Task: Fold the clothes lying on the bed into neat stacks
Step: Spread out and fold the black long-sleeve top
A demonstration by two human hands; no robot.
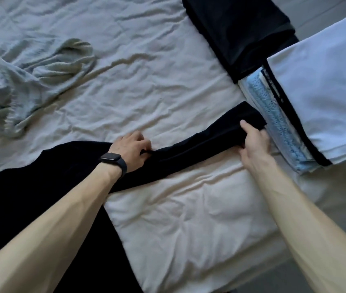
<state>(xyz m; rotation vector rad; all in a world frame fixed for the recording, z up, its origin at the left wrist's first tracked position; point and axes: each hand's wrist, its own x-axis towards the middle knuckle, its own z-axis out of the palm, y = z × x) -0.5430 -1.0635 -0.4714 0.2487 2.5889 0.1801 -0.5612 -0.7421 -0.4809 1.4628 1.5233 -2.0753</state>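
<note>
So the piece in play is a black garment (30,187), lying on the near-left part of the bed (168,218) with its main body spread flat under the left forearm. One long narrow part of it (199,144), sleeve or leg, honestly can't tell which, runs out to the right across the sheet, its far end just beside the stacks.

The left hand (133,149) is curled down on that strip where it leaves the body, fingers closed on the cloth. The right hand (254,140) has the far end pinched, thumb on top and the other fingers tucked underneath. The strip looks pulled fairly straight between the two.

My read: this is the straighten-the-limb step, before any real folding of this piece. The next move would need the right hand to carry that end back over the body while the left pins the hinge point, so the crease lands square and nothing bunches up.

Further out, to the right, there's a white-topped stack (320,92) with a blue lacy piece (273,115) and a dark edge showing in its side, and above it a dark folded pile (237,32), right against it. So a fair bit looks done. Up in the far left a pale grey-green garment (34,81) sits crumpled and unfolded, well apart from everything else. There's a dark watch (113,160) on the left wrist.
</note>
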